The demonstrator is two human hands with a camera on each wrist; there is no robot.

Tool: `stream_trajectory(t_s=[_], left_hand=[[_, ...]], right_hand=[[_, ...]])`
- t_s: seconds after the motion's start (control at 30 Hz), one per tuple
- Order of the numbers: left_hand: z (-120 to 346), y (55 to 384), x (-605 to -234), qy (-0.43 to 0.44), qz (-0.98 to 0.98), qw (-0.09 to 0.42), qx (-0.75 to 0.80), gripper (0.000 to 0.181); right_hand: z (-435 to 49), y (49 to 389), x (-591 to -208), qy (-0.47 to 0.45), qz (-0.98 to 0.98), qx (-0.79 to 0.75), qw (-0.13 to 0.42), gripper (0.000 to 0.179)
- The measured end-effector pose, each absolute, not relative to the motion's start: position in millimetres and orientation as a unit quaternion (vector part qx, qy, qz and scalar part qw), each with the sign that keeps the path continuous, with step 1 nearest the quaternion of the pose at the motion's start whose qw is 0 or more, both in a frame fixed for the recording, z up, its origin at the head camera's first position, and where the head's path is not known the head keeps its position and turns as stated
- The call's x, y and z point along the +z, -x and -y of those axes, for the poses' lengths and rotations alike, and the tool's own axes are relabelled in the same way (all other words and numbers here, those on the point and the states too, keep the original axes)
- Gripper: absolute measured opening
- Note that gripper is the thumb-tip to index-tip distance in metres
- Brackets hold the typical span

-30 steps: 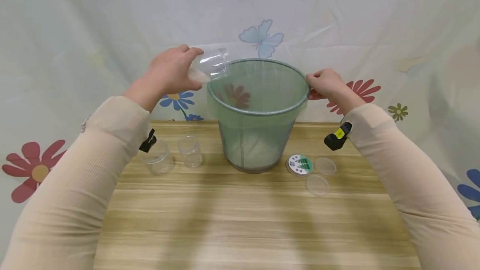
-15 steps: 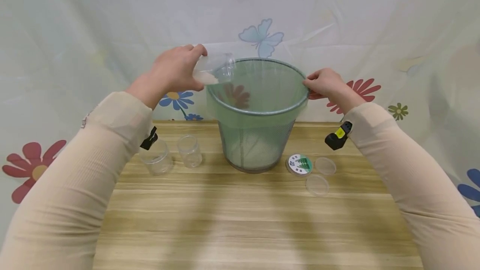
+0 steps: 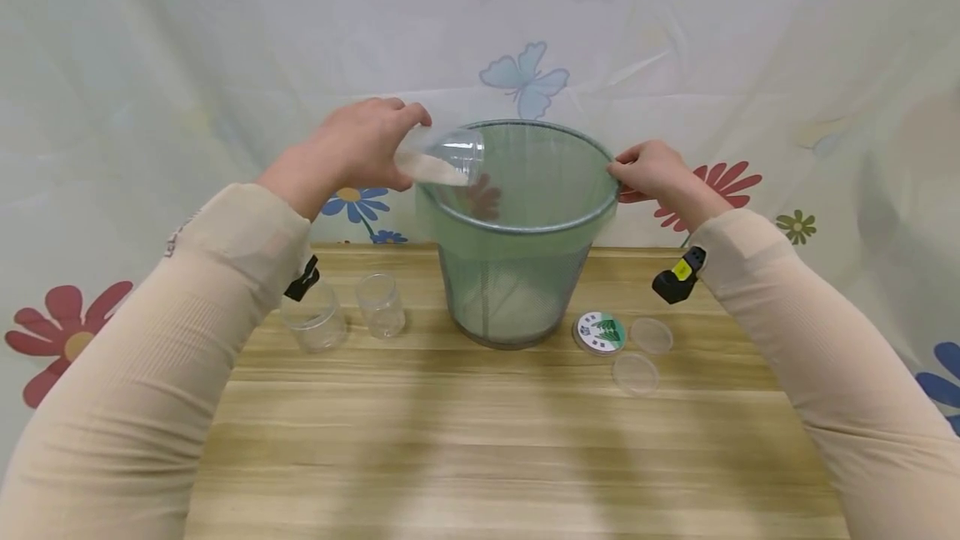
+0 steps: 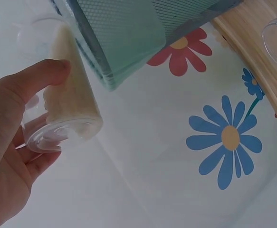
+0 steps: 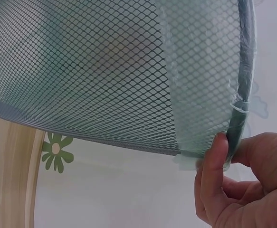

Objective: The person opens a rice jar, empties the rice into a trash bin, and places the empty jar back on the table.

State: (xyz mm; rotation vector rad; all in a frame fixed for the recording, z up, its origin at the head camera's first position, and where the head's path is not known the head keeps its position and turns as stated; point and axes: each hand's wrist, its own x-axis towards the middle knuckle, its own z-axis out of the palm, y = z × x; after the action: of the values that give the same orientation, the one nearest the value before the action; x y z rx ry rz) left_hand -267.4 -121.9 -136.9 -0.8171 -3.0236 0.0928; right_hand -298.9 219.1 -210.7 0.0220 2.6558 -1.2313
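My left hand (image 3: 367, 144) grips a clear plastic jar (image 3: 457, 147) lying nearly on its side, its mouth over the left rim of a mesh wastebasket (image 3: 517, 294). Pale, fine-looking contents (image 3: 431, 168) lie along the jar's lower side and reach close to the mouth. In the left wrist view, the thumb presses the side of the jar (image 4: 74, 102). A translucent green bag (image 3: 480, 232) lines the basket and folds over its rim. My right hand (image 3: 652, 172) pinches that rim on the right, with thumb and fingers around the bag-covered edge (image 5: 246, 57) in the right wrist view.
Two clear jars without lids, a wide one (image 3: 315, 327) and a narrower one (image 3: 381, 307), stand left of the basket. To its right lie a round white-and-green labelled lid or disc (image 3: 598, 332) and two clear lids (image 3: 651, 335). A flowered curtain (image 3: 300, 40) hangs behind the wooden table (image 3: 495, 448).
My left hand has moved the jar right and slightly down, tipping its mouth lower over the basket. The pale contents have slid towards the mouth. My right hand stays at the rim.
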Motion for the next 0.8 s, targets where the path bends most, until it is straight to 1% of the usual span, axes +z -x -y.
stream_trajectory(t_s=[0.53,0.8], left_hand=[[112.6,263.0,-130.0,0.28,0.959,0.006,0.047,0.066],[114.5,260.0,-129.0,0.281,0.958,-0.005,0.052,0.066]], right_hand=[[-219.1,300.3,-207.1,-0.006,-0.901,-0.42,0.111,0.047],[-217.4,299.8,-207.0,-0.008,-0.896,-0.429,0.118,0.049]])
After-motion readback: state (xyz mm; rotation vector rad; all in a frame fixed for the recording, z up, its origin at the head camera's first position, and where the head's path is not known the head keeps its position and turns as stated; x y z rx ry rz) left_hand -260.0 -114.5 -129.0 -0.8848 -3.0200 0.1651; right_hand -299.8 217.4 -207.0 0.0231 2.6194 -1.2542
